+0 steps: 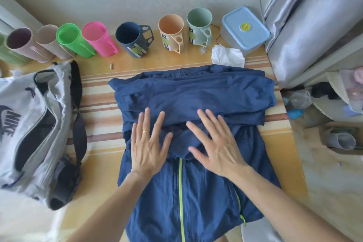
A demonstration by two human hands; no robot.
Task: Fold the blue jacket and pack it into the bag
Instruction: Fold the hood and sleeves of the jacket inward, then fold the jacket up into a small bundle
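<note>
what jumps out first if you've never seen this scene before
A blue jacket lies mid-table, part folded, its lime zip running toward the viewer, with the left hand and right hand spread flat on it. A grey bag lies open to its left, and a row of coloured cups lines the far wall.

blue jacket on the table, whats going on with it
A person is folding the blue jacket on the striped table. Both hands, left hand and right hand, lie flat and open on it, pressing down where the upper part is folded over. The grey bag lies unzipped to the left, with no jacket in it yet.
</note>
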